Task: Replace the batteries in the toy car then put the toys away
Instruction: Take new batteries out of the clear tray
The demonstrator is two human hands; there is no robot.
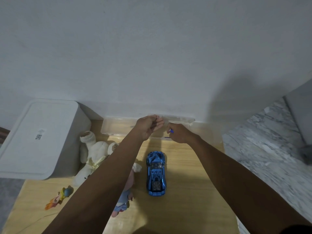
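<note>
The toy car (pixel 156 173), shiny blue, sits on its wheels in the middle of the wooden worktop (pixel 194 191), its nose pointing away from me toward the wall, and neither of my hands touches it. Both my arms reach past it to a clear plastic box (pixel 114 126) that lies along the foot of the wall. My left hand (pixel 148 128) is over the box, palm turned inward, fingers loosely bent and close together; I cannot tell whether it holds anything. My right hand (pixel 180 134) is just beside it, curled, pinching a small blue thing (pixel 170 130) at my fingertips, too small to make out. To my left a cream stuffed doll (pixel 94 154) lies on the worktop against the side of a white lidded bin (pixel 42 137). Partly hidden under my left forearm lies a soft doll in pale blue and pink (pixel 122 201), near the car's left side. Nearer the worktop's left edge lies a small bright figure (pixel 59 197) in yellow, blue and orange. On my right is a grey marbled surface (pixel 263 141).
</note>
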